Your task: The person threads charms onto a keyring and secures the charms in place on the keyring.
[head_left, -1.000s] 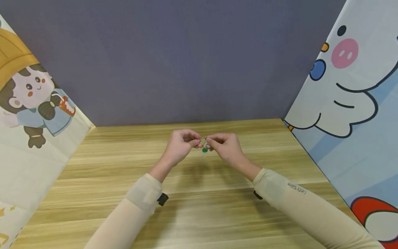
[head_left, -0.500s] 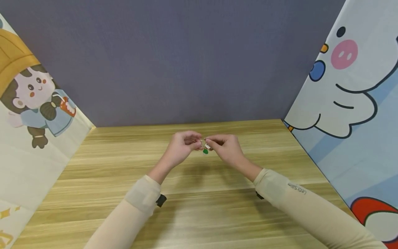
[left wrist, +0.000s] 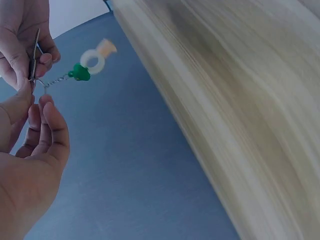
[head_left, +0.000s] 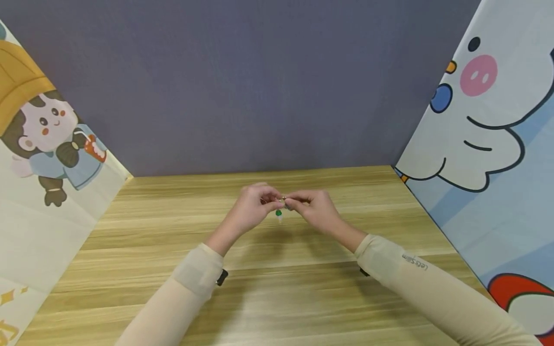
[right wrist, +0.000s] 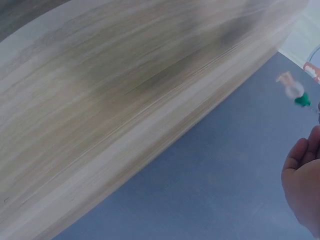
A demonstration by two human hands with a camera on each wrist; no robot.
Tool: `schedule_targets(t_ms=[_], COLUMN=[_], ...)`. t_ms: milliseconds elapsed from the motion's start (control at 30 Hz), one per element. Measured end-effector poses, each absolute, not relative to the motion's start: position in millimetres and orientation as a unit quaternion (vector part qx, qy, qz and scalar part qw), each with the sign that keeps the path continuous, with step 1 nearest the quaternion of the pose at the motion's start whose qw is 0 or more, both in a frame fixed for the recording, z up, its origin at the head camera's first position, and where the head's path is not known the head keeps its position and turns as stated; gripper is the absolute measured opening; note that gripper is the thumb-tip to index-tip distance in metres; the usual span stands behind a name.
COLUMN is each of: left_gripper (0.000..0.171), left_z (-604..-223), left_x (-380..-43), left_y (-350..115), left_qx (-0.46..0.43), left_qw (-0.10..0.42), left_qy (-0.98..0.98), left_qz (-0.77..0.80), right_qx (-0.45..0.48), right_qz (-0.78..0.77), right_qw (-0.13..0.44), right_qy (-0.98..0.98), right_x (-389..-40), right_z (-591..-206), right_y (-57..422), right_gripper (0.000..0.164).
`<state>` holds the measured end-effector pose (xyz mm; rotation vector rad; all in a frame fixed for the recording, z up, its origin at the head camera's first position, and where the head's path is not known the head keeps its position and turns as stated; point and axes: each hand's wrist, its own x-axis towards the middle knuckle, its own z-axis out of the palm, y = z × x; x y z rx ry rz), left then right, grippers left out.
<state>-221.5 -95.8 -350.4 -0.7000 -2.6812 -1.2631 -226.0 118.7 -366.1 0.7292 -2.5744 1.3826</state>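
Both hands meet above the table in the head view, with a keychain between them. The left hand (head_left: 250, 207) pinches the split ring (left wrist: 42, 82) of the keychain between thumb and fingers. A short chain runs from it to a green charm (left wrist: 80, 72), a white ring and a blurred peach-coloured piece, which dangle freely. Close against it, the right hand (head_left: 319, 210) pinches a thin flat metal piece (left wrist: 35, 52), possibly a key, at the split ring. Fingers hide most of this piece, so whether it is threaded on the ring cannot be told.
The wood-grained table (head_left: 277, 298) lies under both forearms. A dark grey-blue panel (head_left: 259, 86) rises behind it. Printed cartoon panels stand at the left (head_left: 39, 158) and right (head_left: 484, 144).
The hands have drawn slightly closer together and dropped a little. The green charm has swung a little left and hangs lower, and the metal piece is now mostly covered by fingers.
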Motion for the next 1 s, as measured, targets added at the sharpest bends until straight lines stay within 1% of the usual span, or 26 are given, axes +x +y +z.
schedule_targets(t_ms=[133, 267, 500, 567, 667, 800, 1000], left_gripper=[0.012, 0.012, 0.009, 0.008, 0.01, 0.013, 0.016], left_z=[-349, -351, -356, -358, -360, -362, -362], left_x=[-221, -219, -216, -217, -217, -217, -215], left_y=[-99, -102, -101, -100, -99, -98, -96], left_qx=[-0.26, -0.305, -0.386, -0.397, -0.403, -0.399, -0.384], left_qw=[0.098, 0.147, 0.263, 0.287, 0.303, 0.302, 0.289], left_qy=[-0.889, -0.894, -0.873, -0.864, -0.858, -0.862, -0.874], left_qz=[-0.363, -0.293, -0.142, -0.117, -0.096, -0.08, -0.065], right_qx=[0.236, 0.228, 0.219, 0.221, 0.223, 0.221, 0.207], right_qz=[0.456, 0.455, 0.465, 0.466, 0.472, 0.479, 0.492], right_qw=[0.056, 0.041, 0.014, 0.004, -0.023, -0.056, -0.07], right_qy=[-0.856, -0.86, -0.857, -0.857, -0.853, -0.848, -0.843], right_x=[-226, -226, -228, -230, -232, -235, -236], right_z=[-365, -365, -366, -365, -363, -363, -364], right_y=[119, 119, 119, 119, 120, 121, 123], right_gripper=[0.018, 0.017, 0.015, 0.014, 0.015, 0.015, 0.019])
